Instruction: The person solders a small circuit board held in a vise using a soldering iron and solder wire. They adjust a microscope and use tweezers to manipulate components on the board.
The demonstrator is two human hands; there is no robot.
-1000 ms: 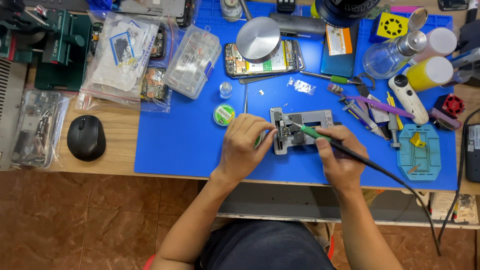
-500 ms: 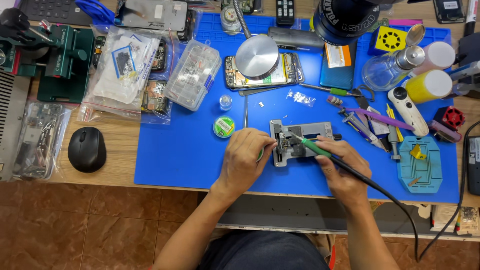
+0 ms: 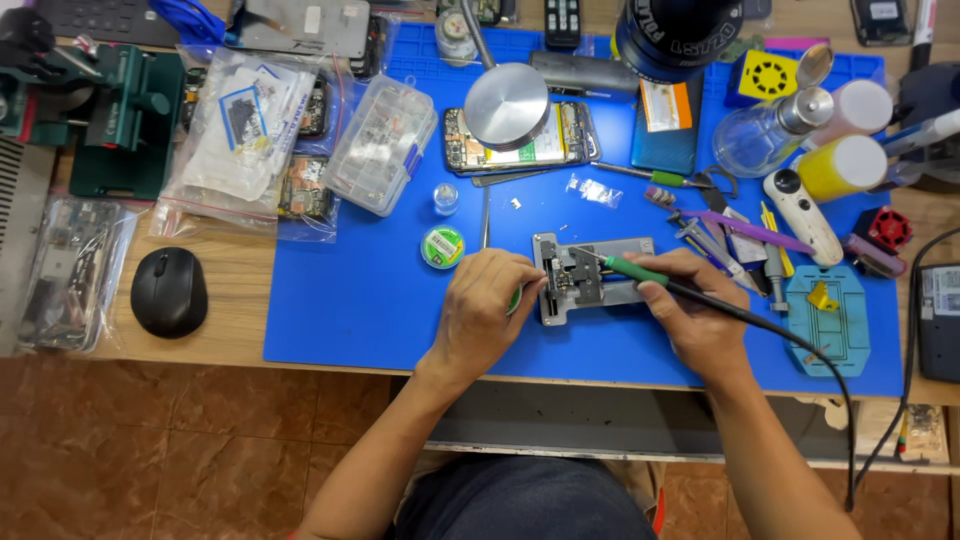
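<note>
Wooden and cluttered, the desk (image 3: 230, 300) is covered at its middle by a blue work mat (image 3: 370, 300), above a brown tiled floor. At the far left a green clamp tool (image 3: 120, 120) is seen, with a black computer mouse (image 3: 169, 291) on the bare wood below it. Clear bags of parts (image 3: 240, 130) and a clear plastic parts box (image 3: 380, 160) are laid at the mat's left upper corner. A small round green tin (image 3: 443, 246) is set just left of the left hand (image 3: 485, 310), whose fingers are curled closed and pressed against the left edge of a grey metal board holder (image 3: 590, 278); whether something small is pinched in them cannot be told. The holder lies flat near the mat's middle, with a small dark circuit board clamped in it. A green-handled soldering iron (image 3: 640, 272) is gripped like a pen by the closed fingers of the right hand (image 3: 700, 315), its tip laid on the holder. Behind, an opened phone (image 3: 520, 140) lies under a round metal disc (image 3: 507, 106). To the right, tweezers and tools (image 3: 730, 235), a yellow-capped bottle (image 3: 840, 165) and a teal fixture plate (image 3: 830, 320) are spread.
</note>
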